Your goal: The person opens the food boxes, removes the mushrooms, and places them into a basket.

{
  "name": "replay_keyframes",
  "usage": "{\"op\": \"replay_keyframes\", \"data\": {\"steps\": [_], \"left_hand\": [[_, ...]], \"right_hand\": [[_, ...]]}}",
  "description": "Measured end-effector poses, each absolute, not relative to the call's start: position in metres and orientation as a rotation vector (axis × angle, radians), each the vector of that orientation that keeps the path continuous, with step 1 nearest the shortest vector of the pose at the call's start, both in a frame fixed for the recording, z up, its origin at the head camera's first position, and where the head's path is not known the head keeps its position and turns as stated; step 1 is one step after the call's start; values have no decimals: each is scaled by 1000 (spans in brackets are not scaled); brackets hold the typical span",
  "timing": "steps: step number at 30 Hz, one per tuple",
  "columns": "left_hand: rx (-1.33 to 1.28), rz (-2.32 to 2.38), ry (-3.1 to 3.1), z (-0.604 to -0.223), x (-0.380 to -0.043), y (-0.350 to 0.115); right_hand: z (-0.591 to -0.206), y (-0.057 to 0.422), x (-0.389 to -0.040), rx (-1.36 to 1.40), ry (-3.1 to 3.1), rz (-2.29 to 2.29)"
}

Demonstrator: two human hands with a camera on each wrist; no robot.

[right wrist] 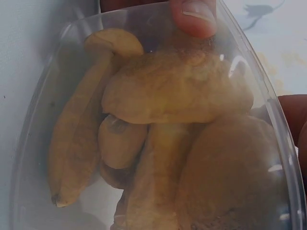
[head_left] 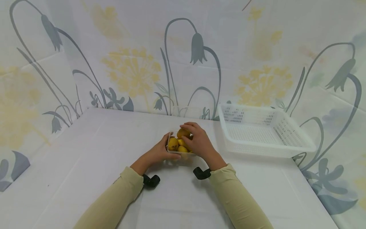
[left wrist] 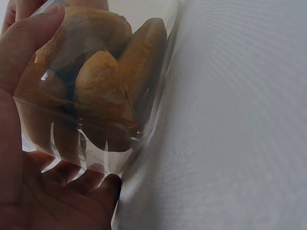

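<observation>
A small clear plastic box (head_left: 168,147) holds several yellow-brown mushrooms (head_left: 173,144) with thick stems and rounded caps. My left hand (head_left: 159,150) grips the box from its left side, the thumb (left wrist: 50,17) along the near wall and the fingers (left wrist: 103,191) around the base. From the right, my right hand (head_left: 199,140) reaches over the box and pinches a mushroom (head_left: 183,133) at the top of the pile. Through the clear wall, the right wrist view shows a broad mushroom cap (right wrist: 177,88) and a slender mushroom (right wrist: 74,139) lying along the side.
To the right stands a white perforated plastic basket (head_left: 268,147), nothing visible inside it. A white cloth (head_left: 85,159) covers the table. Behind, a flower-printed curtain (head_left: 134,63) hangs at the back edge. Black curved pieces (head_left: 151,181) are attached at both wrists.
</observation>
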State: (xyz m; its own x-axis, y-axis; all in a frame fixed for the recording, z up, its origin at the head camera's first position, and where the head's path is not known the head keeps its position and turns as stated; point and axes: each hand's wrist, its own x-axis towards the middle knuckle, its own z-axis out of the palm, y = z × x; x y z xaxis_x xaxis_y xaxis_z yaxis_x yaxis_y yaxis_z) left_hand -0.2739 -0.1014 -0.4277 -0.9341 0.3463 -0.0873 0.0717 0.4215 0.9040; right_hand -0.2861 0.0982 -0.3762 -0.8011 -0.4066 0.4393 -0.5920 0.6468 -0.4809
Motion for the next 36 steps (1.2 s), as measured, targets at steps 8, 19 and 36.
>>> {"op": "replay_keyframes", "data": {"steps": [8,19,36], "left_hand": [[361,1523,2411,-428,-275,-101],[368,1511,2429,-427,-274,-101],[360,1511,2437,-425,-271,-99]], "right_hand": [[-373,98,-285,783,-2631,881],[-371,99,-283,806,-2615,849],[-375,99,-283,831,-2504,845]]}}
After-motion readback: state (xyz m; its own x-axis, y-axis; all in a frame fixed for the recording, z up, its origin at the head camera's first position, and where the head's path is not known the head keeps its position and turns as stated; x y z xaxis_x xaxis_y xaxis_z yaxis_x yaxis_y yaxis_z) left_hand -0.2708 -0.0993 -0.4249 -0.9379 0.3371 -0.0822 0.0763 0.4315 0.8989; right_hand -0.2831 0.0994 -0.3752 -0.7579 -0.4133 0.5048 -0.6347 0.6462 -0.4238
